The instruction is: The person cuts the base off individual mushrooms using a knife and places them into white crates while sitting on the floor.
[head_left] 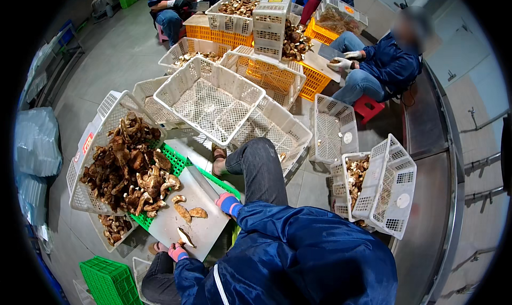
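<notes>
My right hand (228, 203), in a pink glove with a blue cuff, grips a broad-bladed knife (200, 184) at the far edge of a white cutting board (209, 231). My left hand (177, 252), gloved in pink, pinches a cut mushroom piece (185, 237) at the board's near edge; its pale inner face shows. Several brown mushroom slices (183, 213) lie between my hands. A heap of brown mushrooms (128, 163) spills from a tilted white basket (80, 179) onto the board's left side. Beneath the board shows a green crate (173, 158).
Empty white baskets (210, 105) stand ahead. At right are more baskets (392, 185), one holding mushroom pieces. A co-worker (381, 65) with white gloves and a blade sits at back right, another person (178, 6) at back left. A green crate (109, 280) stands at lower left.
</notes>
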A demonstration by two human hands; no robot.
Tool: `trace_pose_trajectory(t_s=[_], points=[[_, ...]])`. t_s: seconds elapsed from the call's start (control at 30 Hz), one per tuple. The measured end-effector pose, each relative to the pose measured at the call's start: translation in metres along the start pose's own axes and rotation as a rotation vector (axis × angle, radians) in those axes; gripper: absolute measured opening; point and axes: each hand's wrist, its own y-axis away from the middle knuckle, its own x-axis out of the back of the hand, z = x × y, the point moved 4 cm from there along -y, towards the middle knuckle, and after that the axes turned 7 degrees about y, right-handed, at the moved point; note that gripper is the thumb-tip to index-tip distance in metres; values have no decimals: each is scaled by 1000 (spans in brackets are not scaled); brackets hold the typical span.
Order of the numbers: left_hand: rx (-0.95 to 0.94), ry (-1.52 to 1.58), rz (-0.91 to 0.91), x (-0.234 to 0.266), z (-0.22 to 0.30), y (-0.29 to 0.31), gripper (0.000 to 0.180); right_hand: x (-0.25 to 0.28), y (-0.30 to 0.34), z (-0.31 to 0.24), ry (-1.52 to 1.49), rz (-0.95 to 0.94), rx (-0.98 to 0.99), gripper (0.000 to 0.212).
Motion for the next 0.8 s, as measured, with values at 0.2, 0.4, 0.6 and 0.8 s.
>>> trace_pose_trajectory(t_s=[0.2, 0.4, 0.6, 0.8], points=[[-11, -74, -16, 7, 15, 8, 30, 6, 11, -4, -226, -120, -104, 38], [10, -55, -12, 4, 11, 7, 31, 7, 7, -3, -21, -10, 16, 36], [25, 48, 12, 2, -6, -4, 31, 5, 6, -5, -145, -51, -42, 36], [32, 37, 8, 2, -5, -2, 30, -2, 0, -4, -79, -33, -23, 37]])
